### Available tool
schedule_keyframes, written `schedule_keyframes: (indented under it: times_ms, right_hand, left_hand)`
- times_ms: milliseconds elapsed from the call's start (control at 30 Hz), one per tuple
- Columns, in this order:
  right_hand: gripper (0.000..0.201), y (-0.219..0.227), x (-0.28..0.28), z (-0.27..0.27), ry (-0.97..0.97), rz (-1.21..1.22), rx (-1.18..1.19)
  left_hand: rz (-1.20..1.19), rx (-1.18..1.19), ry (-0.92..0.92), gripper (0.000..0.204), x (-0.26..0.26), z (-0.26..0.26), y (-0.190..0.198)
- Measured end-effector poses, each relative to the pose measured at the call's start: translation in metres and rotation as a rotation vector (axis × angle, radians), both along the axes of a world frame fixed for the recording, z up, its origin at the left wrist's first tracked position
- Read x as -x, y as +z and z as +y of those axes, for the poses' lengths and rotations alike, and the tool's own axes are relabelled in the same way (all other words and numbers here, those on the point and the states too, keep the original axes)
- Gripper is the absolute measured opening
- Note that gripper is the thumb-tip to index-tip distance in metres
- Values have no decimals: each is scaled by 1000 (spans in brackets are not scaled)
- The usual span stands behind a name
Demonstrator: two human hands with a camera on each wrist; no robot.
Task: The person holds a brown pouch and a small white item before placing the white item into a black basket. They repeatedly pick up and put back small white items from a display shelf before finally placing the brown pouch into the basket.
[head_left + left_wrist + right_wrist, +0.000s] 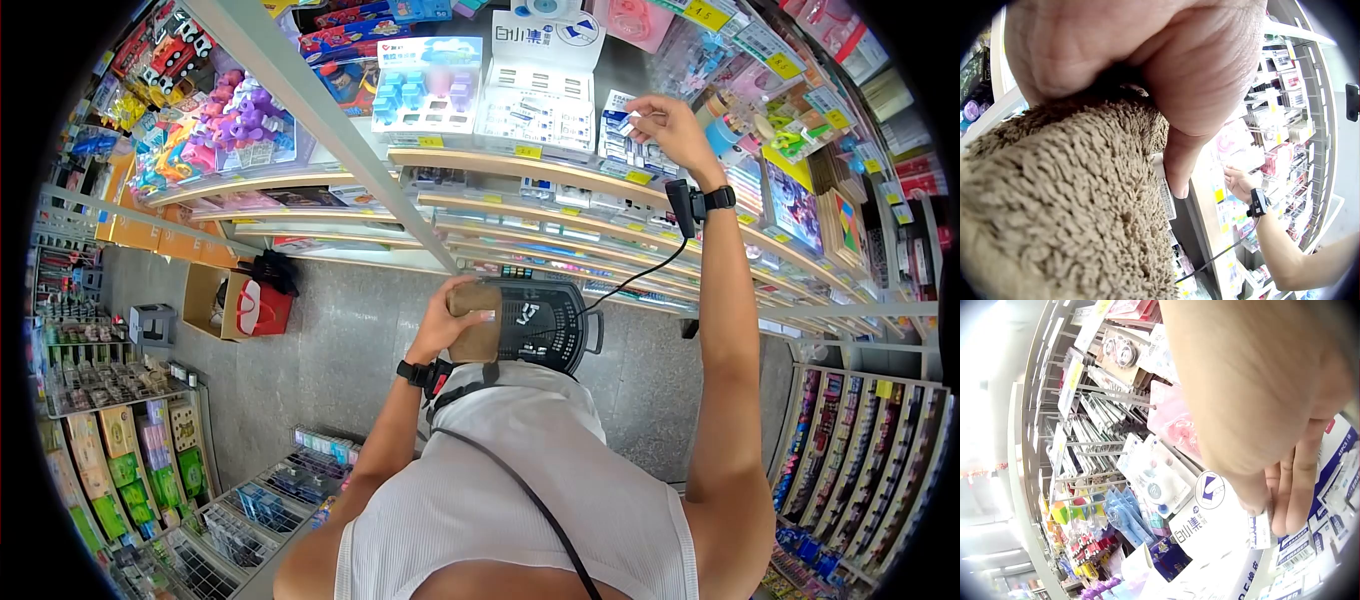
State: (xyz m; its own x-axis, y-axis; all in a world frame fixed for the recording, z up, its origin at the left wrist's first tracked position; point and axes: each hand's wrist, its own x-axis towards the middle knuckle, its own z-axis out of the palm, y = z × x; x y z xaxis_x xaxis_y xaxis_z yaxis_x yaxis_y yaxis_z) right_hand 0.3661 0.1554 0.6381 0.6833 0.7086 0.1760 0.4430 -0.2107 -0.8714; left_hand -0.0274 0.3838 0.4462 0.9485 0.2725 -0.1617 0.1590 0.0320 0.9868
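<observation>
The right hand (672, 137) pinches a small white packet (1262, 530) over an open carton (1329, 487) of similar ones, a grip that likely leaves its print readable. The left hand (438, 325) clamps a fuzzy brown item (1085, 194), perhaps a bag, held low, clear of the reach.

the fuzzy bundle (1085, 187) is brown, the basket (560, 320) black.

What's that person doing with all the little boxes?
Someone's right hand is pinching a small white packet over an open box of similar packets on a shop shelf. Their left hand grips something brown and fluffy. A black basket shows beside it.
</observation>
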Motion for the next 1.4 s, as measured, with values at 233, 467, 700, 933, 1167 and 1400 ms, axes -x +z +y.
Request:
schedule_keyframes:
  times_ms: [233,467,700,933,1167,1400]
  right_hand:
    - [18,-14,-8,-1,-49,-32,91]
    - [20,-14,-2,0,-56,-159,134]
    - [22,6,11,8,2,-413,269]
    - [22,10,23,21,47,-442,384]
    - [23,-1,20,23,2,-482,346]
    - [20,-8,15,25,58,-539,321]
  left_hand:
    - [-2,10,11,67,1,-1,-3]
    - [30,52,4,67,2,0,2]
    - [22,22,-3,66,3,0,-5]
    - [22,16,-7,66,1,-1,-4]
    - [10,-6,0,65,6,0,-1]
    - [13,-12,-4,65,3,0,-4]
